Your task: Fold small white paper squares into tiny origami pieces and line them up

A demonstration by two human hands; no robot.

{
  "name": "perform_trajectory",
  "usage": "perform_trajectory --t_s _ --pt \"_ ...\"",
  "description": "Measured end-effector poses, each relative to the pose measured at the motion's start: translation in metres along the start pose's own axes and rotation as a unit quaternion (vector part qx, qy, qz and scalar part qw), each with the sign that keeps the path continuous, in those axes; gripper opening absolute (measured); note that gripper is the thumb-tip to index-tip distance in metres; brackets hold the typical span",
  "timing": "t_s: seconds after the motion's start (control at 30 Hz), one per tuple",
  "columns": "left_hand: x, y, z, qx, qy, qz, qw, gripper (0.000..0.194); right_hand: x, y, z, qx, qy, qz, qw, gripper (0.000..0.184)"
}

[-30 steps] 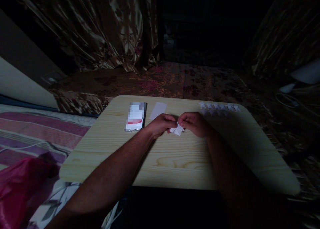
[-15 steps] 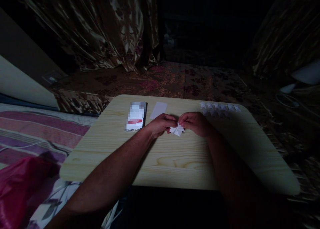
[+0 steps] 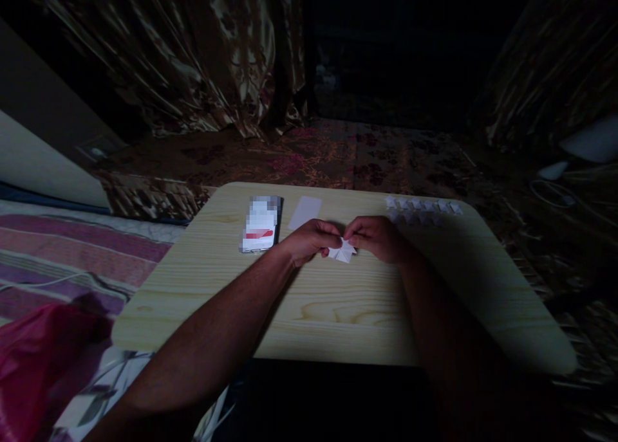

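Note:
Above the middle of the wooden table [image 3: 309, 300], a small piece of folded white paper [image 3: 343, 254] with creased, pointed flaps is held between both hands. My left hand [image 3: 311, 241] pinches its left and upper edge with the thumb on top. On the other side, my right hand [image 3: 374, 237] grips its upper right part between thumb and forefinger. The fingertips nearly meet at the paper's top and cover part of it. Beyond my left hand lies a flat white sheet of paper [image 3: 305, 211].
A phone [image 3: 261, 224] with a lit screen lies left of the sheet. Several small folded paper pieces [image 3: 416, 204] stand in two rows at the table's far right. A bed with a striped cover [image 3: 72, 249] and a pink bag [image 3: 43, 358] are at the left.
Both hands keep their grip on the folded paper and have hardly moved. The whole view has shifted very slightly.

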State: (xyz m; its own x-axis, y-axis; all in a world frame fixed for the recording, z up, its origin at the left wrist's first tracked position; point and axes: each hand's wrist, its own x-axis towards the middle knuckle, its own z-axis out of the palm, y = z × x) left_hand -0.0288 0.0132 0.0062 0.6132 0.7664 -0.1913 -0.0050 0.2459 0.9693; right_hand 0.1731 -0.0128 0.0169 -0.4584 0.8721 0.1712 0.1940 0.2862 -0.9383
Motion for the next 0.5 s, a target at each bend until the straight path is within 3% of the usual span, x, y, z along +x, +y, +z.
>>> perform_trajectory --t_s 0.5 --pt "-0.0005 0.0007 0.0016 0.019 -0.002 -0.004 1.0 0.008 -0.0014 -0.0018 -0.0002 0.034 -0.018 0.013 0.999 0.011"
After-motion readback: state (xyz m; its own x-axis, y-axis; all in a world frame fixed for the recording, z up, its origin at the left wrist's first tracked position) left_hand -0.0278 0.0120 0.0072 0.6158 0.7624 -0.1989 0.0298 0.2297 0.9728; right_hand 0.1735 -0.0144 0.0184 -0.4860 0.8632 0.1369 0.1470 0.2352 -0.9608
